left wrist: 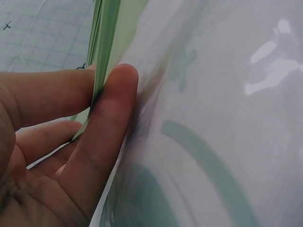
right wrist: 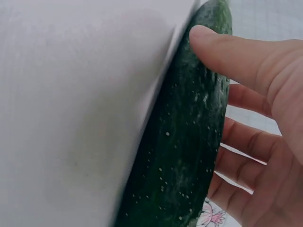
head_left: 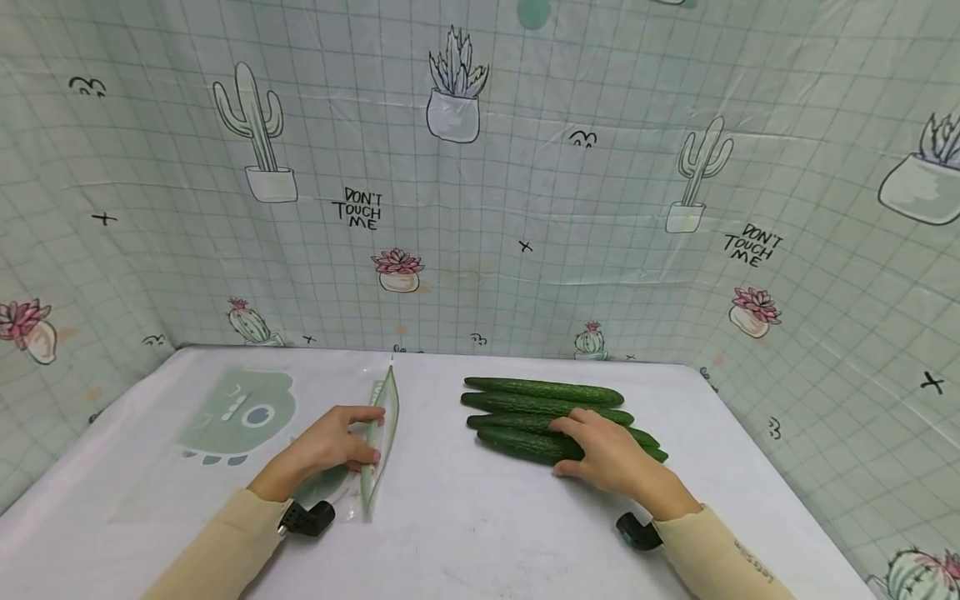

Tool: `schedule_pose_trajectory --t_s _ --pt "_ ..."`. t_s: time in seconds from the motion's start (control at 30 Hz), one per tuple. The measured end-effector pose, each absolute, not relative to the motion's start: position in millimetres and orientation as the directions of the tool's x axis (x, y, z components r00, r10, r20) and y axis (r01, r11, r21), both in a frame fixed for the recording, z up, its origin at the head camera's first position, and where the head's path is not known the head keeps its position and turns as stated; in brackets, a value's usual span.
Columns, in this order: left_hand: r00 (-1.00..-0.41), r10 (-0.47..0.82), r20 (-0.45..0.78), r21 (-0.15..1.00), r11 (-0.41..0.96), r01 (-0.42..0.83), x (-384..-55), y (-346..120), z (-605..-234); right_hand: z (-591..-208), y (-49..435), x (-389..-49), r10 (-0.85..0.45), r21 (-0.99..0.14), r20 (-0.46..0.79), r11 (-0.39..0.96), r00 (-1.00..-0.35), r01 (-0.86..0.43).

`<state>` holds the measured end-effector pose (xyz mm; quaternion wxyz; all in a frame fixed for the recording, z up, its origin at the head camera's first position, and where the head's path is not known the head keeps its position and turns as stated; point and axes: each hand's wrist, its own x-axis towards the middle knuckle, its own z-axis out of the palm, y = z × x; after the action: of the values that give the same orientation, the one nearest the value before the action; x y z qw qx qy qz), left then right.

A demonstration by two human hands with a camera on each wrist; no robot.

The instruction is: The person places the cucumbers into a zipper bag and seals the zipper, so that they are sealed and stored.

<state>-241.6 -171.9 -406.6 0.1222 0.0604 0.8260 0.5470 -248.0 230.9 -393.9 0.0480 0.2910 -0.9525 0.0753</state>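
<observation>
On the left lies a clear plastic zip bag (head_left: pixel 240 417) with a green cartoon dinosaur print. My left hand (head_left: pixel 326 442) pinches its green zip edge (left wrist: pixel 106 52), and the bag's mouth stands slightly parted, facing right. Several dark green cucumbers (head_left: pixel 540 388) lie side by side to the right. My right hand (head_left: pixel 618 462) grips the nearest cucumber (head_left: pixel 517 444). In the right wrist view the thumb lies across this cucumber's bumpy skin, and the other fingers reach round its far side, their tips hidden behind it.
A white tabletop (head_left: pixel 465 533) carries everything. Behind and at both sides hangs a gridded curtain (head_left: pixel 525 192) printed with cacti and potted plants. Black wrist cameras sit under the left sleeve (head_left: pixel 225 533) and the right sleeve (head_left: pixel 712 550).
</observation>
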Motion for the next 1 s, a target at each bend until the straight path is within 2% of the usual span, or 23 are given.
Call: schedule_pose_trajectory --t_s 0.17,0.53,1.0 --pt "-0.962 0.233 -0.141 0.919 0.393 -0.039 -243 -172 -407 -396 230 -249 -0.576 -0.082 0.125 0.805 -0.808 -0.587" --pt "-0.962 0.227 -0.15 0.918 0.393 -0.05 -241 -170 -406 -394 226 -245 -0.603 -0.085 0.109 0.786 -0.79 -0.612" --pt "-0.969 0.208 -0.136 0.904 0.427 -0.035 -241 -167 -406 -390 183 -240 -0.692 -0.229 0.071 0.689 -0.718 -0.687"
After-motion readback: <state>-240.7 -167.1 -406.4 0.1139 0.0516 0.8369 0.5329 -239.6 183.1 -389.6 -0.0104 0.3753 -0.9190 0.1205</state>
